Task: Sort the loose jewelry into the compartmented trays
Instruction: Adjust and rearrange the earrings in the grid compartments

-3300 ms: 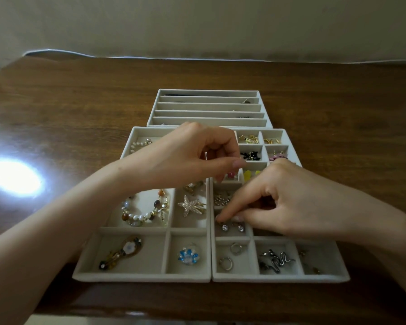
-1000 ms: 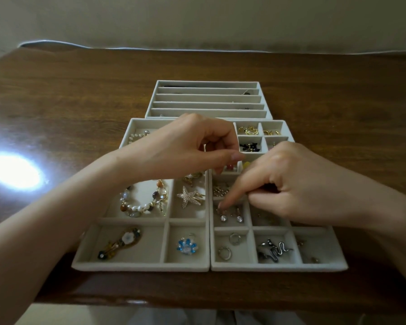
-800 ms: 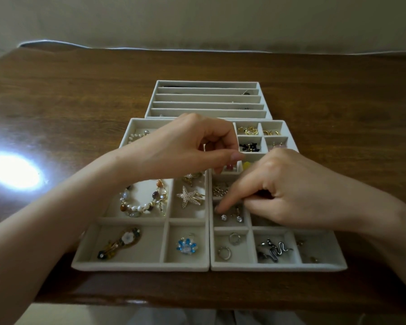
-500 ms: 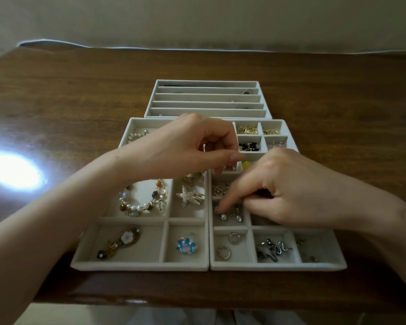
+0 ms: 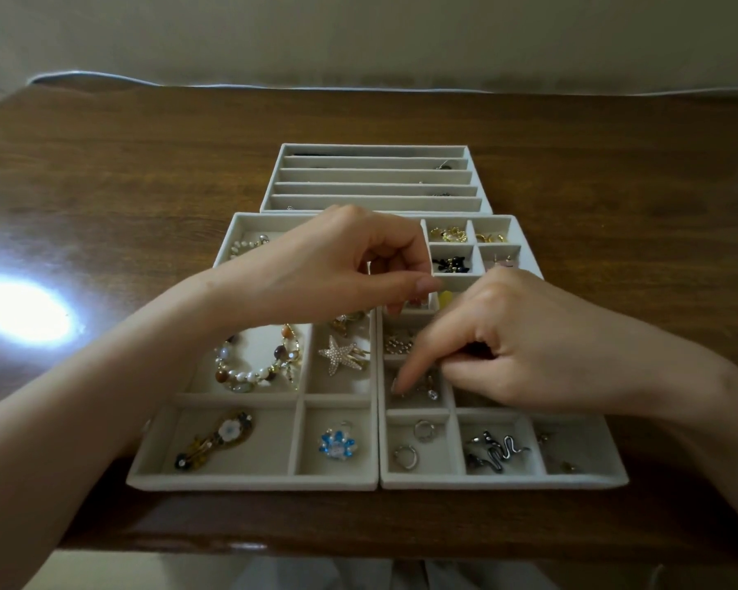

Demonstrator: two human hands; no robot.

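While the left hand (image 5: 337, 270) stayed hovering with its thumb and fingertips drawn together, whether on some small piece I could not tell, the right hand (image 5: 529, 347) had dipped a little lower than half a second earlier. Its forefinger (image 5: 401, 379) was stretched straight, with the other fingers curled under the palm. It reached the floor of the compartment directly below it in the right tray (image 5: 503, 482). The tip covered one of the two crystal studs (image 5: 432, 393) that had lain in plain sight a moment before, and the other stud sat just beside it. Nothing else near either hand had shifted. I judged this a nudge to settle the pair, or the start of picking one out; the sorting looked far along, since most pieces around both hands already lay in compartments
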